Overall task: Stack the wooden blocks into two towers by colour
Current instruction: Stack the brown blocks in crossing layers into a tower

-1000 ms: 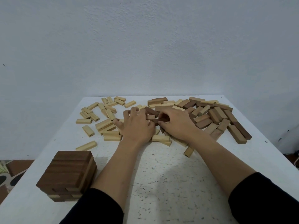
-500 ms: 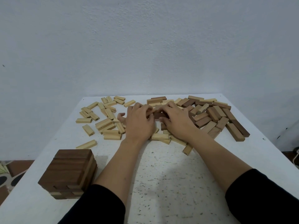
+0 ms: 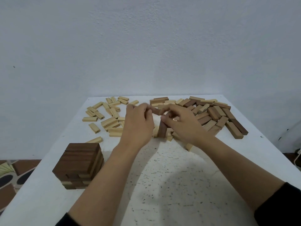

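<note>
Fingers (image 3: 171, 109) of your right hand (image 3: 184, 126) pinch a dark block (image 3: 162, 130) upright at frame centre. Your left hand (image 3: 138, 126) curls beside it, its grip too blurred to tell. A dark tower (image 3: 79, 163) stands lower left on the table (image 3: 179, 185).

The block tower (image 3: 78, 165) stands at the table's (image 3: 179, 185) near left corner. Behind it lie scattered blocks (image 3: 110, 121); a denser heap (image 3: 215, 115) fills the far right. Between them (below the right hand (image 3: 184, 126)) an upright block (image 3: 162, 130) stands.
</note>
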